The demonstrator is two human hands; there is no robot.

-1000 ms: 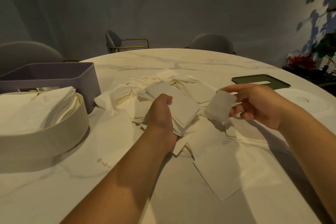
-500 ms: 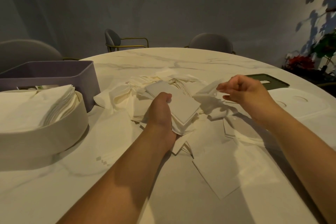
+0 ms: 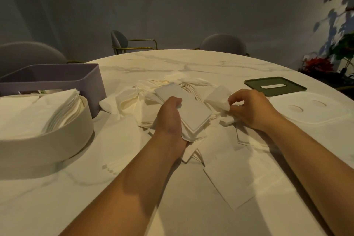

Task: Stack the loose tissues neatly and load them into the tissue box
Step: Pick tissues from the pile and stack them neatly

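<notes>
My left hand holds a small stack of folded white tissues over the middle of the table, thumb on top. Just to its right, my right hand pinches one loose tissue by its edge with the fingertips. Around and under both hands lies a scattered pile of loose tissues. At the left stands a white oval tissue box filled with a fanned stack of tissues.
A purple bin stands behind the white box. A dark green slotted lid and a white lid lie at the right. More flat tissues lie near the front. Chairs ring the round marble table.
My right hand dropped the tissue it held a second ago, reached into the pile and has pinched another tissue, lifting its edge. My left hand keeps its stack nearly still.
</notes>
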